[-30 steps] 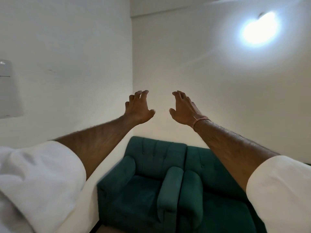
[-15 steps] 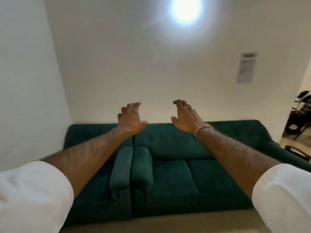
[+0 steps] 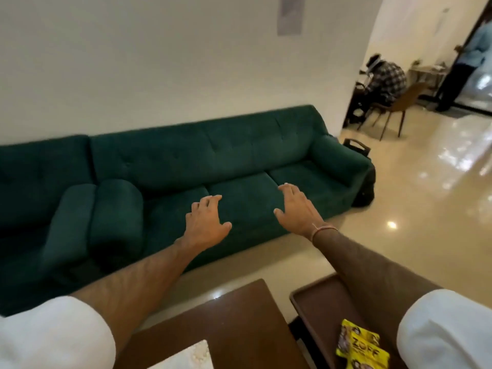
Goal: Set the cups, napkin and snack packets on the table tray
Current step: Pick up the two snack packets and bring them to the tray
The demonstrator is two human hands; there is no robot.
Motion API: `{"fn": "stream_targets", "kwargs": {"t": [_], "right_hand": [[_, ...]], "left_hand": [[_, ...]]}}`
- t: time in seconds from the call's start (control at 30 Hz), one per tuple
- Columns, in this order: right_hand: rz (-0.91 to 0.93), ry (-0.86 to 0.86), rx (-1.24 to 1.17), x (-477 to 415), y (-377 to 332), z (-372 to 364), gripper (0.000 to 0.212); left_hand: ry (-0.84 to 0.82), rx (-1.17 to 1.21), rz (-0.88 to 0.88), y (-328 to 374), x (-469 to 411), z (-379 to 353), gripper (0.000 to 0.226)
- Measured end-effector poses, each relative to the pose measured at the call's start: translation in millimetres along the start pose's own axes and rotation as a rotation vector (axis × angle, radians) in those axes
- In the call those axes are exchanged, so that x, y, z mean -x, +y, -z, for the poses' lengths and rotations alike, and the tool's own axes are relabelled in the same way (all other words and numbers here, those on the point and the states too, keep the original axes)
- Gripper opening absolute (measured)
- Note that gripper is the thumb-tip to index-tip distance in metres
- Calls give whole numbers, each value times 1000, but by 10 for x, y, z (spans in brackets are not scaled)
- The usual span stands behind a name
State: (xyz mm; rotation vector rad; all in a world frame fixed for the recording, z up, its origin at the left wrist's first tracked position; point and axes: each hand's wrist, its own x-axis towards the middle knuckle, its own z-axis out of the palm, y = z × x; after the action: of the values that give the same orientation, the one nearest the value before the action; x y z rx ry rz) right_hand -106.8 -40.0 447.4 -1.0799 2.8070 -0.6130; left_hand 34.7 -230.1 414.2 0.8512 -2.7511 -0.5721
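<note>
The green sofa (image 3: 213, 161) fills the view from nine o'clock across to two o'clock, its back against the white wall (image 3: 159, 62). A second sofa piece (image 3: 40, 182) sits at nine o'clock, its armrest pressed against the long sofa's armrest. The glossy cream floor (image 3: 426, 209) runs off toward three o'clock.

At six o'clock is the dark brown desk (image 3: 226, 315), with a pale napkin (image 3: 189, 355) lying at its near edge at the bottom of the view. Just beside the desk, at five o'clock, is the brown tray (image 3: 314, 296) with its raised rim; my right forearm crosses over it. Yellow snack packets (image 3: 359, 347) lie in the tray at five o'clock, overlapping one another, next to my white right sleeve (image 3: 447, 331). I cannot see any cups.

Both my arms reach forward over the floor toward the sofa. My left hand (image 3: 206, 222) is near the centre, palm down, fingers spread wide and slightly curled, holding nothing. My right hand (image 3: 298, 209) is at one o'clock of it, well apart, also wide and empty, with a thin thread band (image 3: 323, 230) on the wrist.
</note>
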Motion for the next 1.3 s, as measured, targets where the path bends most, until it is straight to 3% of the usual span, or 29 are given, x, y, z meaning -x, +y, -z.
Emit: {"fn": "stream_targets", "kwargs": {"t": [0.33, 0.53, 0.63, 0.77, 0.9, 0.97, 1.1, 1.2, 1.3], "right_hand": [[-345, -211, -20, 640, 2691, -1093, 64], [-501, -355, -33, 1195, 3739, -1826, 66], [-604, -469, -62, 1505, 4145, -2160, 72], [-768, -524, -113, 1932, 4481, -2490, 82], [-994, -368, -293, 2318, 4529, -2755, 101], [-1076, -297, -470, 2509, 4500, -2903, 92], [-1162, -205, -730, 2736, 4444, -3110, 78], [-1205, -142, -841, 2780, 4470, -3187, 73], [-1237, -114, -925, 2832, 4495, -3208, 59]], "left_hand": [[-415, -2, -73, 1124, 108, -2788, 78], [-712, 22, -68, 1524, 415, -4107, 76], [-864, 142, 14, 1700, 598, -4710, 71], [-915, 220, 140, 1840, 831, -5295, 47], [-811, 274, 184, 1871, 953, -5649, 39], [-738, 251, 181, 1870, 963, -5759, 43], [-684, 107, -96, 1893, 847, -5881, 65], [-830, 18, -289, 1982, 693, -5913, 60], [-921, -125, -311, 2021, 582, -5916, 48]]}}
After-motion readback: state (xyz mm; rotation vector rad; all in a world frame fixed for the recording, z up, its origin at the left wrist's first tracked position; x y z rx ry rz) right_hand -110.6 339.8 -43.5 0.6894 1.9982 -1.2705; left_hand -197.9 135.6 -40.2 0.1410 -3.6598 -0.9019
